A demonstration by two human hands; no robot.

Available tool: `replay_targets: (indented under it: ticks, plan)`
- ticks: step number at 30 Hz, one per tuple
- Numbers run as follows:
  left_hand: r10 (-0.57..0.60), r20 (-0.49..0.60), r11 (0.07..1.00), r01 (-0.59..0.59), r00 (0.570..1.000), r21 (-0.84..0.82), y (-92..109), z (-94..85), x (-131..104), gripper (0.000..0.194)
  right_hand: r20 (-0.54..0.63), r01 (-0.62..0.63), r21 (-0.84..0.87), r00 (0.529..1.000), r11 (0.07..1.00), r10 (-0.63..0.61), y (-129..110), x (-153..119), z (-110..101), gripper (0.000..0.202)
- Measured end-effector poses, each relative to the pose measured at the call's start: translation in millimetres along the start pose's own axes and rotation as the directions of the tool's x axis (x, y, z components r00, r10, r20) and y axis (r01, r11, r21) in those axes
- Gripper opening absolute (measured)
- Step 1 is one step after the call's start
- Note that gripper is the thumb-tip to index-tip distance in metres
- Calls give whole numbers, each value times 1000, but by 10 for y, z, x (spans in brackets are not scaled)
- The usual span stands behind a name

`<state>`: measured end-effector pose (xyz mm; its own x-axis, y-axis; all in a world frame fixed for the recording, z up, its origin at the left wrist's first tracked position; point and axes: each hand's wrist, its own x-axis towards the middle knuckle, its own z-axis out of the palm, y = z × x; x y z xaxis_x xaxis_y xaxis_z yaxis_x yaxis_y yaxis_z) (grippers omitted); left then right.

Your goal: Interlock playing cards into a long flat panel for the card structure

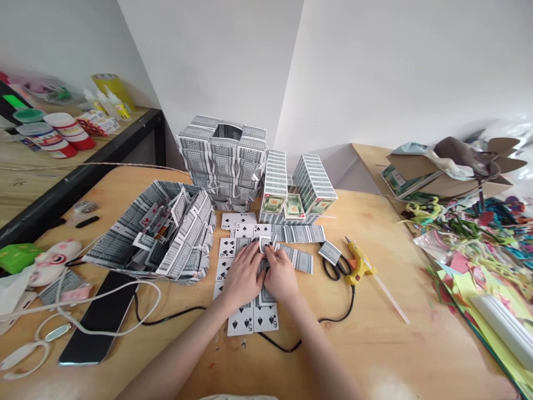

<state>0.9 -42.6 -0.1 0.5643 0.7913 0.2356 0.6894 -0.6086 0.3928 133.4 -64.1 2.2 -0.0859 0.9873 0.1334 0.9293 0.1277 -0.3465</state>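
Playing cards (240, 322) lie overlapped in a flat patch on the wooden table, some showing spades, others their patterned backs. My left hand (245, 273) rests over the patch with its fingers close together. Beside it, my right hand (280, 272) has its thumb and fingers drawn in at a small card (264, 242) near the patch's upper part; the fingertips of both hands nearly meet there. Rows of face-down cards (302, 261) extend to the right. What lies under my palms is hidden.
A card-built basket (195, 244) holds loose cards at left. Behind stand a card structure (225, 161) and card boxes (316, 180). Right of my hands are black scissors (333, 271) and a yellow glue gun (361, 265) with its cord. A phone (97, 319) lies left.
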Motion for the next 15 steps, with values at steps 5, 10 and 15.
replay_targets:
  ticks: [5,10,15]
  plan:
    - [-12,-36,1000,12,999,-25,10,-19,-7,46,110,33,-153,994,988,-16,-52,76,-75,50]
    - [3,34,999,-5,999,46,4,16,2,53,145,37,-179,989,983,-11,-62,53,-80,52]
    - [6,53,998,-9,999,55,-6,24,-5,53,188,12,-224,982,975,31,-105,52,-120,70]
